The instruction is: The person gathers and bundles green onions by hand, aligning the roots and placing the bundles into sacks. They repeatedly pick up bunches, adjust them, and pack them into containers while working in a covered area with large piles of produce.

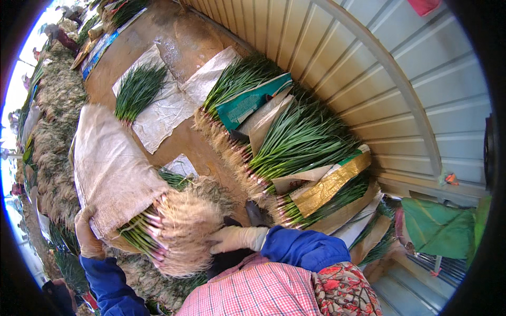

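A bundle of young allium plants, like green garlic (148, 231), is partly wrapped in a pale woven sack sheet (114, 170). Its pinkish-white stem bases and shaggy tan roots (187, 233) stick out toward me. My left hand (87, 233), in a pale glove, is closed on the near left edge of the wrapping. Against the right side of the roots lies my right hand (233, 239), also gloved. Its fingertips are partly lost among the roots, so how firmly they close is hidden. The bundle's leaves are mostly covered by the sheet.
Bundles of the same plants (304, 134) stand in a row by a corrugated metal wall (340, 67), with sack pieces between them. A loose bunch (140, 93) lies on a white sheet (162, 118) on the wet brown floor. Rooted plants (57, 130) fill the left; a person (65, 39) is farther off.
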